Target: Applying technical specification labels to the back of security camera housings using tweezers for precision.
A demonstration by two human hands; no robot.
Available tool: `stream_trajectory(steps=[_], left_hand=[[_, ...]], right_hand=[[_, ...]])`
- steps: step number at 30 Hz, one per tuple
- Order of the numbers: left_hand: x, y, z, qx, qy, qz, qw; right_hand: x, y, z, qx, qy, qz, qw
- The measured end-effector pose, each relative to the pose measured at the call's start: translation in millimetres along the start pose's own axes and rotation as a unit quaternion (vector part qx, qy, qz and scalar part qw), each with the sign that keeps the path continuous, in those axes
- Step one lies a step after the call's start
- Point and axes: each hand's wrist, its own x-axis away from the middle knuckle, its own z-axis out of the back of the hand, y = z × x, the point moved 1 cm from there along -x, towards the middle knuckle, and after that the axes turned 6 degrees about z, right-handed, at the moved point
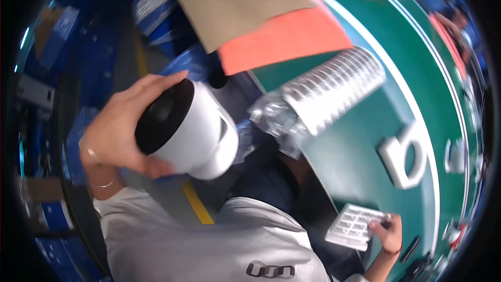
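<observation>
My left hand (pixel 117 125) is wrapped round a white rounded device with a black face (pixel 195 136), probably a camera housing, held up off the table on the left. Its fingers lie over the black end and the thumb presses the white side. At the lower right, my right hand (pixel 388 234) grips a white sheet of labels (pixel 355 225) by its right edge, over the table's near edge. The sheet carries rows of small printed blocks. Motion blurs the picture somewhat.
A clear plastic sleeve of stacked white round parts (pixel 334 89) lies on the green table (pixel 360 162). Brown cardboard (pixel 245 5) and an orange sheet (pixel 287 39) lie beyond it. A white ring-shaped part (pixel 407 156) rests at right. Blue bins (pixel 57 36) stand at left.
</observation>
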Motion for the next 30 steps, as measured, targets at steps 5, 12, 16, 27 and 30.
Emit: stream_trajectory(steps=[5, 12, 16, 27, 30], left_hand=[[-110.1, 179.1, -21.0, 0.045, -0.179, -0.043, 0.982], [-227.4, 341.1, -115.8, -0.188, -0.385, 0.029, 0.903], [-266.2, 389.7, -179.8, -0.305, -0.418, 0.076, 0.852], [-306.9, 432.1, -230.9, -0.327, -0.361, 0.098, 0.868], [-316.9, 414.8, -226.3, -0.274, -0.347, 0.031, 0.896]], right_hand=[[7.1, 26.8, 21.0, -0.028, -0.051, 0.047, 0.997], [29.5, 45.6, 28.4, -0.040, -0.069, 0.041, 0.996], [30.4, 60.3, 25.2, -0.128, -0.069, 0.099, 0.984], [25.2, 72.2, 23.7, -0.192, -0.085, 0.098, 0.973], [24.5, 66.3, 26.7, -0.212, -0.072, 0.083, 0.971]])
